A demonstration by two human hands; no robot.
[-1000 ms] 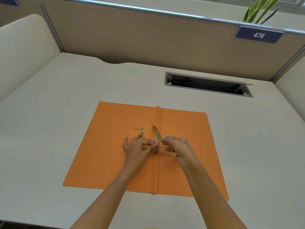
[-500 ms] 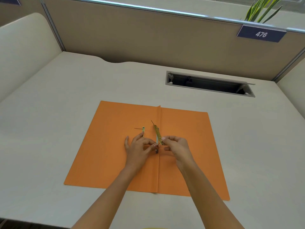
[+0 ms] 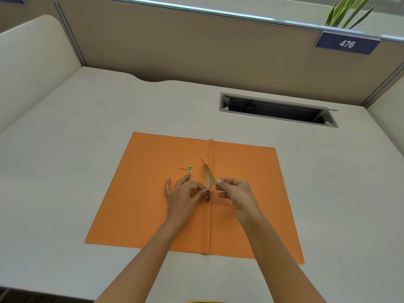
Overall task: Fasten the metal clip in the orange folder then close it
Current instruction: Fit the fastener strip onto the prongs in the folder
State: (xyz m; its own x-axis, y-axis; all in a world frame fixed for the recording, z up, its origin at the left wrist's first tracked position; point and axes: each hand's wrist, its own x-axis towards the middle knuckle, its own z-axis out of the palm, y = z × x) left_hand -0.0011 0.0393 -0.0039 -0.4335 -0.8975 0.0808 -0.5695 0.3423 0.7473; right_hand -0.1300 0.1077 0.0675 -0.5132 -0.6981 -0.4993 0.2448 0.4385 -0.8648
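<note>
An orange folder (image 3: 153,204) lies flat and spread wide on the desk, its fold running down the middle. A brass metal clip bar (image 3: 210,176) is lifted off the fold and tilted, its near end pinched by my right hand (image 3: 237,193). My left hand (image 3: 184,194) rests on the left flap, its thumb and finger pinching a thin metal prong (image 3: 207,196) by the fold. A second small brass piece (image 3: 190,169) lies on the left flap just beyond my left fingers.
The pale desk (image 3: 65,171) is boxed in by tan partition walls. A rectangular cable slot (image 3: 277,110) is cut into the desk behind the folder on the right. A plant (image 3: 347,12) and a sign reading 476 sit at the top right.
Both hands stay at the fold. My right hand has shifted slightly with the clip bar; the folder has not moved.
</note>
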